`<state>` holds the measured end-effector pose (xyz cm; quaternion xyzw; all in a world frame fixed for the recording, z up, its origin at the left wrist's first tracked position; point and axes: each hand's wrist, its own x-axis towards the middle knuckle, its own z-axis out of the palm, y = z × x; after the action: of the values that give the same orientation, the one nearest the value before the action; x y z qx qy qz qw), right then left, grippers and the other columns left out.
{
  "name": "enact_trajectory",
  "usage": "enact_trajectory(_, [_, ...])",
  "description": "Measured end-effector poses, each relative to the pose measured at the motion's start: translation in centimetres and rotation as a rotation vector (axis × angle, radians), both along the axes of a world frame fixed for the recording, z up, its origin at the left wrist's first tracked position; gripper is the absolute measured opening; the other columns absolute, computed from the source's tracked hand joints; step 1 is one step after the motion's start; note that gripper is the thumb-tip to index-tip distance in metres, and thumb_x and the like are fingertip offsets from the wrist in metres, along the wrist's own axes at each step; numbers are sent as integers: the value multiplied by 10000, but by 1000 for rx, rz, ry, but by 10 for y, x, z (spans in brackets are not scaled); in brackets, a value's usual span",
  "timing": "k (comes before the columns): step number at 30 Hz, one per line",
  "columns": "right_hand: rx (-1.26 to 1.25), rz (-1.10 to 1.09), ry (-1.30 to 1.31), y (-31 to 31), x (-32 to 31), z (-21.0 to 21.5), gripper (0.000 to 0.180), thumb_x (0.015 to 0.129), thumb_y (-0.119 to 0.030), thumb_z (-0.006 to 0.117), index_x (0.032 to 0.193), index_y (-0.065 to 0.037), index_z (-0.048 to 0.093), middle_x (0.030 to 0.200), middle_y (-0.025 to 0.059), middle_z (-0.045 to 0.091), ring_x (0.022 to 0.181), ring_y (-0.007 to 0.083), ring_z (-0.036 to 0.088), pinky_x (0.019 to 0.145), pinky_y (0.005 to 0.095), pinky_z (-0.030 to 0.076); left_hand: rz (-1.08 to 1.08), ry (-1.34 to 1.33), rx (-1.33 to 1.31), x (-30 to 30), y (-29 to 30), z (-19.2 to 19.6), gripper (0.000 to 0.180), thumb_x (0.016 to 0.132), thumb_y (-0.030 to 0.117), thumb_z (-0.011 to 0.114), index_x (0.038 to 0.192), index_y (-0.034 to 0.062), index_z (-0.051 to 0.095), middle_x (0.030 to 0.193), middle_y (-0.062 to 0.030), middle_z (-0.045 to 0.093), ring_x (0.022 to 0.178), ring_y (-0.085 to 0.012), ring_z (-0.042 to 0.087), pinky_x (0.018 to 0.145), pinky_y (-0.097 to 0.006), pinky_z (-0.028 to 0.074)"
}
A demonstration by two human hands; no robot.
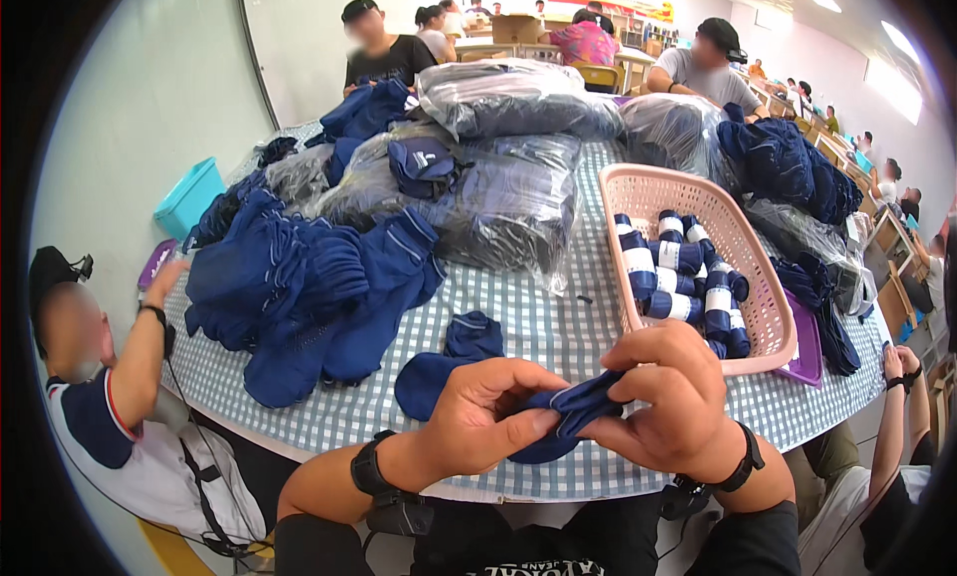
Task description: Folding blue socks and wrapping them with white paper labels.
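Observation:
A navy sock (578, 409) is stretched between my two hands above the near edge of the table, partly folded over. My left hand (483, 417) pinches its left side between thumb and fingers. On the other side my right hand (660, 397) grips the cloth, some fingers curled behind it. Just beyond my left hand lies another navy sock (464, 347), bent on the cloth. Right of centre stands a pink plastic basket (776, 342), close to my right hand. Inside it are several rolled navy socks (718, 302) with white paper bands.
A large pile of navy socks (289, 267) covers the left of the checked tablecloth (538, 322). Clear plastic bags (513, 197) of dark goods lie behind. A purple tray (805, 347) sits under the basket's right side. Other people sit around the table, one close at left.

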<state>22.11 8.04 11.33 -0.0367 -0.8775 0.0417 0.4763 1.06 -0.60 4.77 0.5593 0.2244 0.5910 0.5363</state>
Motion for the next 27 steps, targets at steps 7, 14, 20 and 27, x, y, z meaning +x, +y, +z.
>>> enact_trajectory(7, [-172, 5, 22, -2, 2, -25, 383, 671, -120, 891, 938, -16, 638, 964, 151, 646, 784, 289, 662, 665, 371, 545, 132, 21, 14, 10, 2, -11, 247, 1036, 49, 604, 1260, -54, 606, 1097, -77, 705, 967, -81, 657, 831, -243, 546])
enact_trajectory(14, [-292, 138, 64, -1, 6, -31, 336, 723, 7, 800, 1035, 27, 677, 993, 183, 652, 808, 297, 669, 705, 363, 565, 289, 94, 68, 13, 3, -9, 240, 1029, 48, 611, 1250, -44, 593, 1133, -118, 707, 995, -107, 677, 868, -255, 554])
enact_trajectory(20, [-272, 133, 71, -3, 3, -39, 340, 743, 43, 787, 1067, 39, 684, 1027, 188, 670, 843, 288, 696, 711, 349, 578, 245, 141, 153, 10, 6, -8, 228, 1000, 47, 653, 1209, -37, 614, 1202, -182, 706, 1082, -183, 695, 937, -309, 563])
enact_trajectory(27, [-420, 122, 81, -8, 7, -28, 385, 745, 15, 828, 1107, 20, 697, 1037, 170, 703, 870, 289, 720, 722, 340, 585, 376, 277, 403, 7, 11, 5, 175, 920, 39, 754, 1074, -36, 720, 1095, -201, 760, 1099, -268, 702, 930, -357, 572])
